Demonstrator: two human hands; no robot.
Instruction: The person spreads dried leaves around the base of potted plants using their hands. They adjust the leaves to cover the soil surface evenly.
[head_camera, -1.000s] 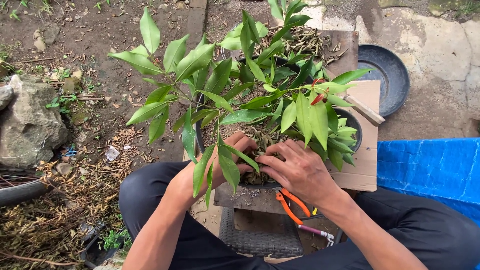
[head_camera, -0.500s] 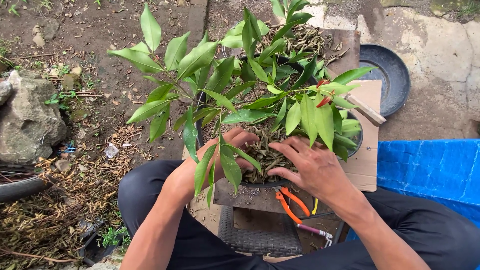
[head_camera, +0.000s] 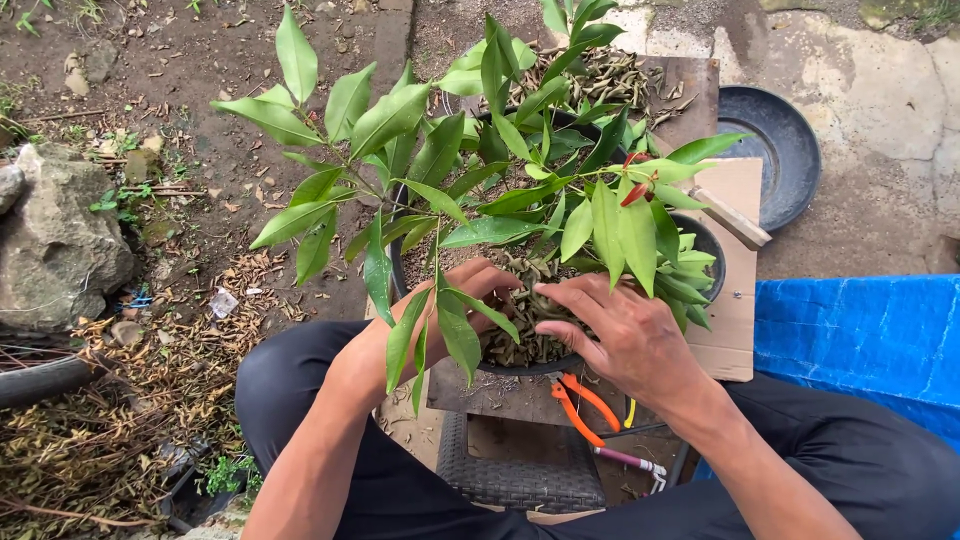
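Note:
A leafy green plant (head_camera: 470, 170) grows in a dark round pot (head_camera: 708, 242) on a wooden board in front of me. The pot's surface is covered with dry brown leaves (head_camera: 520, 325). My left hand (head_camera: 455, 310) rests on that dry litter at the near left of the pot, fingers curled, partly hidden by hanging green leaves. My right hand (head_camera: 620, 335) lies flat on the litter at the near right, fingers spread and pressing down. Neither hand clearly grips anything.
Orange-handled pruning shears (head_camera: 585, 405) lie on the board just below my right hand. An empty black saucer (head_camera: 785, 150) sits at the back right, a blue tarp (head_camera: 860, 335) at the right, a large rock (head_camera: 55, 245) at the left. Cardboard (head_camera: 730, 335) lies under the pot.
My right hand has shifted slightly left and toward the pot's middle over the dry leaves; the left hand's fingers curled a little. The plant's branches swayed slightly.

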